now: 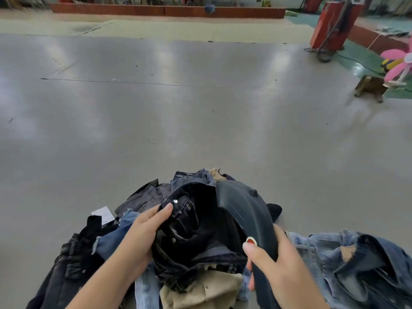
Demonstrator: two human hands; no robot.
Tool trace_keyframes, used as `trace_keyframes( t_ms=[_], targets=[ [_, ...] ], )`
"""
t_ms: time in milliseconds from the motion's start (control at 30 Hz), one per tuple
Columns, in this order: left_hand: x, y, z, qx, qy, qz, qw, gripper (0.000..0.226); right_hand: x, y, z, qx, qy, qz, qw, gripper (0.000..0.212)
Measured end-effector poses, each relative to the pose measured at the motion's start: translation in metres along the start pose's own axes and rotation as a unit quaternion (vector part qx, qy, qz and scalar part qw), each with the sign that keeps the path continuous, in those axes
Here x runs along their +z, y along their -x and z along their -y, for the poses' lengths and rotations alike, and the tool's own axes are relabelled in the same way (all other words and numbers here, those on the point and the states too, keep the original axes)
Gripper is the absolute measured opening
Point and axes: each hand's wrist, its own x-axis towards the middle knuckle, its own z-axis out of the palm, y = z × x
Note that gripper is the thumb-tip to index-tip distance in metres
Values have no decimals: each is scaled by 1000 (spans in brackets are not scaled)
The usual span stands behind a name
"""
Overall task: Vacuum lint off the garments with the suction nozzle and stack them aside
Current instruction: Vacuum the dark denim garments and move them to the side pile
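Observation:
A heap of garments [142,197], mostly denim in dark and light blue with one beige piece [211,291], lies on the grey floor right in front of me. My left hand [142,233] grips the waistband of a black pair of jeans [194,228] held open above the heap. My right hand [269,257] holds the dark grey suction nozzle [243,208] by its handle, thumb beside a red button [251,241]. The nozzle's wide head reaches into the opening of the black jeans.
A light blue ripped denim piece [356,259] lies to the right. A white paper tag [103,214] sits left of the heap. Far right stand a red machine [332,25] with a cable, a small wooden stool [371,86] and a pink fan [399,63].

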Motion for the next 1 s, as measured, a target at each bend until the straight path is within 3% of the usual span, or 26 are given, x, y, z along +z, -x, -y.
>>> trace_keyframes(
  t_ms=[233,467,633,700,833,1000],
  targets=[
    [10,-8,15,135,-141,-97,976,17,6,4,-3,21,22,116,993,31],
    [16,-8,25,175,-183,-57,966,20,18,-2,-6,56,-55,104,991,32],
    [14,-7,19,125,-79,-76,986,24,7,-9,-1,56,-83,51,994,32],
    [14,-8,17,88,-43,-89,991,26,8,-5,-2,57,-93,75,991,30],
    [17,-7,19,31,1,-40,999,24,17,1,-6,59,-79,125,987,33],
    [20,-5,17,-34,83,-17,996,24,10,-10,-2,46,-99,31,994,37]
  ],
)
